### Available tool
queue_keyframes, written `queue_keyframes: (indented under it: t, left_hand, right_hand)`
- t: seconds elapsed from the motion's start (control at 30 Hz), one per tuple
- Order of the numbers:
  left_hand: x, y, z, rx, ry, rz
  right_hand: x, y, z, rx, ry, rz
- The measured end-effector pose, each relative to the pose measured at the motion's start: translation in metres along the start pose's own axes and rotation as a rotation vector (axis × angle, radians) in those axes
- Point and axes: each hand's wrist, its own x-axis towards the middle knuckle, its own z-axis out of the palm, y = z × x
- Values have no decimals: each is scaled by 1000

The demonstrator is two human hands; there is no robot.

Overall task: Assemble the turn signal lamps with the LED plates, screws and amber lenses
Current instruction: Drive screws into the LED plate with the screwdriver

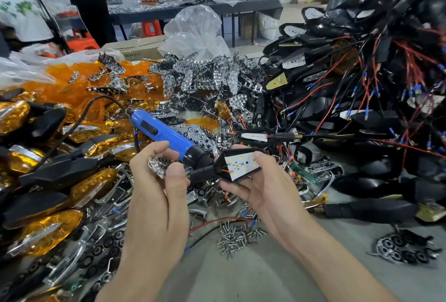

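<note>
Currently: lamp housing (220,162), LED plate (241,164) face up, sits cradled in right hand (263,190), fingers and thumb curled round its rim. Judged light, rigid plastic; board and red lead look fragile, so hold by the shell edges. Left of housing: left hand (156,185) grips blue screwdriver (166,132) and chrome reflector (156,165). Below housing: loose screws (236,236) on counter (265,277).

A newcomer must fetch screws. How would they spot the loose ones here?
Find the grey tabletop between the person's forearms. Just below the right hand in view lies the screw heap. Unlike the chrome plates nearby, it is tiny, dull, loose pins.
</note>
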Motion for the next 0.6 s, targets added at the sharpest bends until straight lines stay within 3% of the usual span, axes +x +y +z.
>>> queue_keyframes:
  t: [0.6]
  left_hand:
    - [2, -3, 0, 35, -6, 8]
  right_hand:
    - [2, 2, -3, -26, -7, -5]
